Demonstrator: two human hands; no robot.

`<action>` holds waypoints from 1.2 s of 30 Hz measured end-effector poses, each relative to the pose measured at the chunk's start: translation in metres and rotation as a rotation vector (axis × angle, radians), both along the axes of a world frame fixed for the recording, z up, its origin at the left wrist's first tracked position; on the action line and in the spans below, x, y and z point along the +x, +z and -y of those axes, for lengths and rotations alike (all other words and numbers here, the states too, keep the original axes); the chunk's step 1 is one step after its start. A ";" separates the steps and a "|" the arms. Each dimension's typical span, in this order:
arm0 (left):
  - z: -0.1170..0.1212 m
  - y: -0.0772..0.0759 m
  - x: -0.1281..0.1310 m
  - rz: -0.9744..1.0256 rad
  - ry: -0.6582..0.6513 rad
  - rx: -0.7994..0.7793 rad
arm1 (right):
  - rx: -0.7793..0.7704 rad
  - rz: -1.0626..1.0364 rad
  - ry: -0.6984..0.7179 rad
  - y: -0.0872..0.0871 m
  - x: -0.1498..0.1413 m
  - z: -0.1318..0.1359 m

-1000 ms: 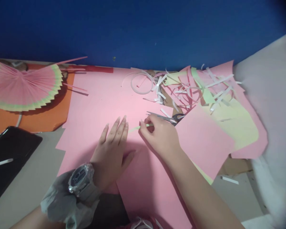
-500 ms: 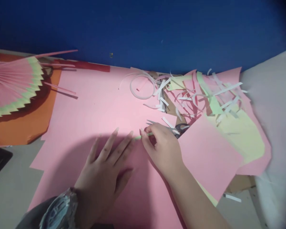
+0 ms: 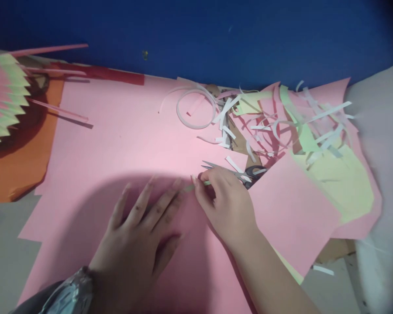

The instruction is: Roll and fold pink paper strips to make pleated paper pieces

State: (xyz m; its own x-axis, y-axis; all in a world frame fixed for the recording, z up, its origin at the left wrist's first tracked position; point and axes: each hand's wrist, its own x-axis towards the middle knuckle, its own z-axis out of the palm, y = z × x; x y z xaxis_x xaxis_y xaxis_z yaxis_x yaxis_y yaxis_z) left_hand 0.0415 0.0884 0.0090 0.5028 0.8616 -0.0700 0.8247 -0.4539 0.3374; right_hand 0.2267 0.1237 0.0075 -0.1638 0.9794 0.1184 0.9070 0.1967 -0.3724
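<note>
Green strip: the narrow paper strip (image 3: 189,188) lies low over the large pink sheet (image 3: 118,131), between the two hands.
Right hand: thumb and forefinger of the right hand (image 3: 231,203) are together, clamped on the green strip.
Left hand: the left hand (image 3: 131,244) is palm down on the large pink sheet, fingers spread apart, its forefinger at the strip's left end.
Scissors: the scissors (image 3: 242,175) lie just beyond the right hand, blades slightly parted and pointing left.
Paper ring: a pale ring (image 3: 196,127) lies flat near the sheet's far edge.
Scraps: white strips (image 3: 229,111) and curled pink strips (image 3: 268,135) lie tangled right of the ring.
Right side: a pink square sheet (image 3: 294,213) overlaps a yellow-green sheet (image 3: 350,183).
Left side: part of a pleated pink and green fan (image 3: 6,91) shows over orange paper (image 3: 22,174).
Far edge: red paper (image 3: 124,76) lies along the blue surface (image 3: 196,39).
Watch dial: markings on the wristwatch (image 3: 68,296) at the left wrist are too blurred to read.
Yellow mark: the spot (image 3: 145,55) on the blue surface is too small to make out.
</note>
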 end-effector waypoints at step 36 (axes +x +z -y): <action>-0.003 0.003 0.001 -0.039 -0.022 0.003 | 0.023 0.059 -0.007 0.006 -0.003 0.007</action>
State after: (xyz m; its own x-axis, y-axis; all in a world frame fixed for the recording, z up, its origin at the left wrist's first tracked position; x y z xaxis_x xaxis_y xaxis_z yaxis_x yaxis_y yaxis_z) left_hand 0.0428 0.0911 0.0120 0.5185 0.8506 -0.0874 0.8270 -0.4729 0.3042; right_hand 0.2239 0.1168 0.0136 -0.1640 0.9777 0.1309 0.9287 0.1978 -0.3135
